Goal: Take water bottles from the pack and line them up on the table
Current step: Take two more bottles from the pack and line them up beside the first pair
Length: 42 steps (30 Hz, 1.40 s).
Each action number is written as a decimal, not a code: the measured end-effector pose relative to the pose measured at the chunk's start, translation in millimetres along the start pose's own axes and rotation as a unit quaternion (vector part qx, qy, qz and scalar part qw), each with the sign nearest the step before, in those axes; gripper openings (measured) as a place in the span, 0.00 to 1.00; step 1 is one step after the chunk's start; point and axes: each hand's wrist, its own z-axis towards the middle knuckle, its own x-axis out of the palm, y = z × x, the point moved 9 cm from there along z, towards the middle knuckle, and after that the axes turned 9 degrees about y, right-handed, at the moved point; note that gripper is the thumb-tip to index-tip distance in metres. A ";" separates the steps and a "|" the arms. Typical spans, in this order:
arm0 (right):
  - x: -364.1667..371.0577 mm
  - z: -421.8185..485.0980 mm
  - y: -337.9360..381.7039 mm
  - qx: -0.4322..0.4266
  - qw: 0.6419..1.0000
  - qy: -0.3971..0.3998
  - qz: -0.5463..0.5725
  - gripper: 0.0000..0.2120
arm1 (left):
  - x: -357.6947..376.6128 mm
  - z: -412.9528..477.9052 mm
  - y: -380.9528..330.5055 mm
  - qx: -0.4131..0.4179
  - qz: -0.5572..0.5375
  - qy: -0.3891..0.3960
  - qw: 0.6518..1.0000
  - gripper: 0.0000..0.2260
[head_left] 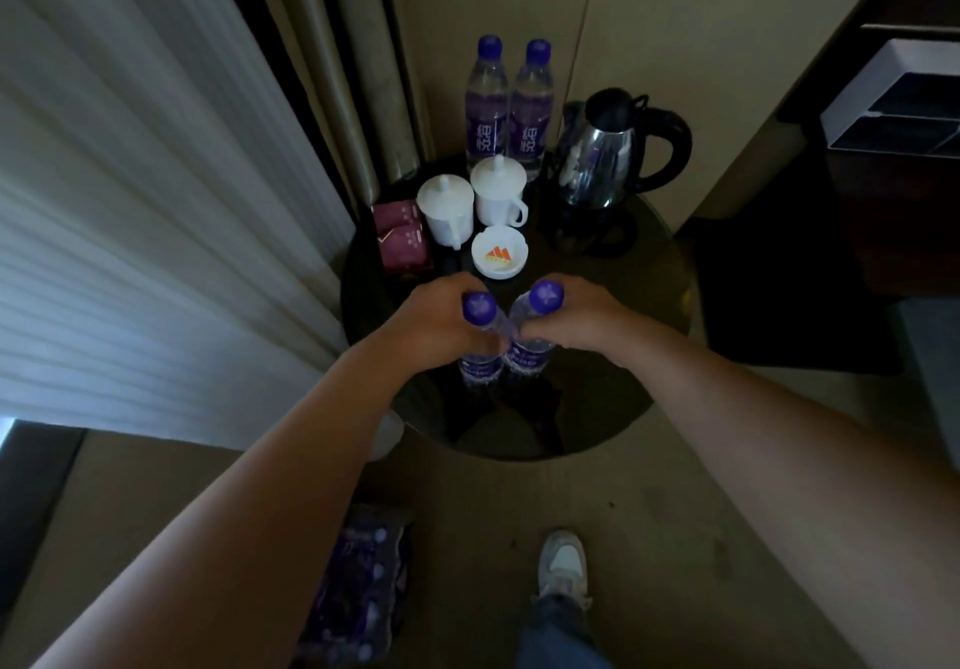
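Note:
My left hand [434,323] grips the neck of a clear water bottle [480,368] with a purple cap. Beside it my right hand [582,317] grips a second purple-capped bottle [530,359]. Both bottles stand side by side, touching, on the near part of the round dark glass table [613,398]. Two more bottles [487,107] [531,112] stand upright together at the table's far edge. The shrink-wrapped pack [353,595] of bottles lies on the floor below my left forearm, partly hidden by it.
Two white lidded cups [447,211] [497,195], a white ashtray [500,253], red packets [402,240] and a steel kettle [608,159] crowd the table's far half. A curtain [156,201] hangs at left. My shoe [563,564] is on the carpet.

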 end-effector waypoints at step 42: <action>11.2 -12.1 -8.0 0.038 0.989 -0.063 0.128 0.13 | 13.4 -15.7 29.6 -0.057 -0.166 0.033 0.984 0.17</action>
